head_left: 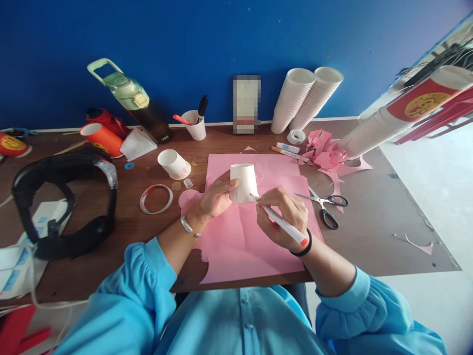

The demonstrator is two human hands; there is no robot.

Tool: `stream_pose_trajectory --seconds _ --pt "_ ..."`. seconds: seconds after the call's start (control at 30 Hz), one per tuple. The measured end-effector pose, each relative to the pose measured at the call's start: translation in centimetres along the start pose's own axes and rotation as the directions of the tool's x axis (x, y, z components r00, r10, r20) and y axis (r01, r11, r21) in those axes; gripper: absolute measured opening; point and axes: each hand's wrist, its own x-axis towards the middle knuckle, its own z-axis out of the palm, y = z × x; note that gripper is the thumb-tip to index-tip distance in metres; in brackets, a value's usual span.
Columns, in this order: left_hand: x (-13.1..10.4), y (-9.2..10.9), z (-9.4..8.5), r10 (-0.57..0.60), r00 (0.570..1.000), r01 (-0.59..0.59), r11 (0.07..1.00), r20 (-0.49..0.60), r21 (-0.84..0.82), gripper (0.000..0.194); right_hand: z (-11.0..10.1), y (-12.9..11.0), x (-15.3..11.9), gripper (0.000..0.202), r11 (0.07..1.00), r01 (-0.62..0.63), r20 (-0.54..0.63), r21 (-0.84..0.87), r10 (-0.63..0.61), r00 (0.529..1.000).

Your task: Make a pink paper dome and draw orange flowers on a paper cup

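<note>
My left hand [218,195] is closed on the side of a white paper cup [243,181], which it holds above the pink paper [244,241]. A few short red marks show on the cup's side near its lower edge. In my right hand [284,214] is a white marker pen [284,226] with a red end, its tip at the cup's lower right edge. Whether the tip touches the cup I cannot tell for sure. Left of my hands, another paper cup [171,162] with red drawing near its rim lies tilted on the table.
Scissors [323,201] lie open right of the paper, near pink scraps [325,150]. Stacked cups [293,98], a phone-like upright object [246,104], a pen cup [195,129] and a bottle [135,103] stand at the back. A tape roll [155,199] and black headgear [66,204] lie left.
</note>
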Motion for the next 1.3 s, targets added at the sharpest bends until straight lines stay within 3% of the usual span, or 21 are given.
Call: stream_pose_trajectory --seconds 1.3 --pt "-0.04 -0.05 0.04 -0.008 1.0 0.008 0.999 -0.005 -0.031 0.05 0.1 0.06 -0.18 0.025 1.0 -0.018 0.006 0.01 0.018 1.0"
